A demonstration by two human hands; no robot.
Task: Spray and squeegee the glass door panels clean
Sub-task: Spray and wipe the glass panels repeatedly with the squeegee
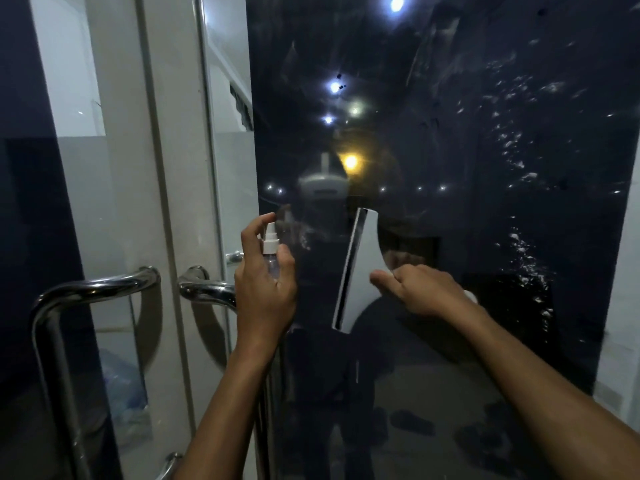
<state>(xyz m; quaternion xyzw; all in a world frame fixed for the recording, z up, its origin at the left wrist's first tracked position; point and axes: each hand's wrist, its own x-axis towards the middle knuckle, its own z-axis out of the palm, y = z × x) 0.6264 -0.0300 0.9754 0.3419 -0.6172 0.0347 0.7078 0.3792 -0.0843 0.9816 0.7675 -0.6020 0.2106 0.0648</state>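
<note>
A dark glass door panel (433,116) fills the middle and right of the view, with droplets and streaks down its right side. My left hand (265,289) grips a small clear spray bottle (270,245) with a white nozzle, the index finger curled over the top, close to the panel's left edge. My right hand (420,289) holds a white squeegee (363,268) by its handle. Its long blade stands nearly upright against the glass, between my two hands.
Two curved chrome door handles (104,285) stand at the left on the neighbouring glass panel (79,209) and white frame (173,168). A white wall edge (623,306) borders the dark panel on the right. A blue plastic bag (121,382) lies behind the left glass.
</note>
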